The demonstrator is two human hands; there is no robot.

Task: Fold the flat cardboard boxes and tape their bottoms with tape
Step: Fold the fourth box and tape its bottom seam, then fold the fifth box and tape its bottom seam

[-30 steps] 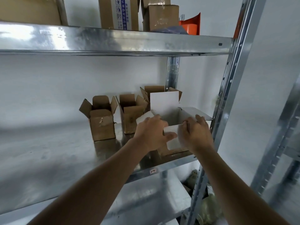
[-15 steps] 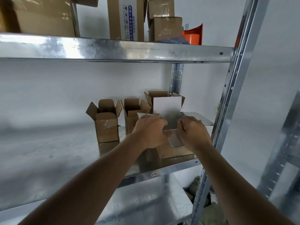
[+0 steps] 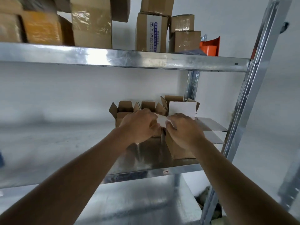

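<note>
On a metal shelf (image 3: 146,159), the left hand (image 3: 139,124) and right hand (image 3: 185,129) curled over a cardboard box (image 3: 178,148), pressing its white flaps (image 3: 162,120) inward, apparently mid-fold; taping likely came next.

Just the one view here, a wide-angle cam on the person's head, looking forward and a bit up into a metal shelving unit (image 3: 123,60). It sits close, with both forearms reaching in from the bottom edge. The upper shelf's front rail runs across just above eye line.
</note>
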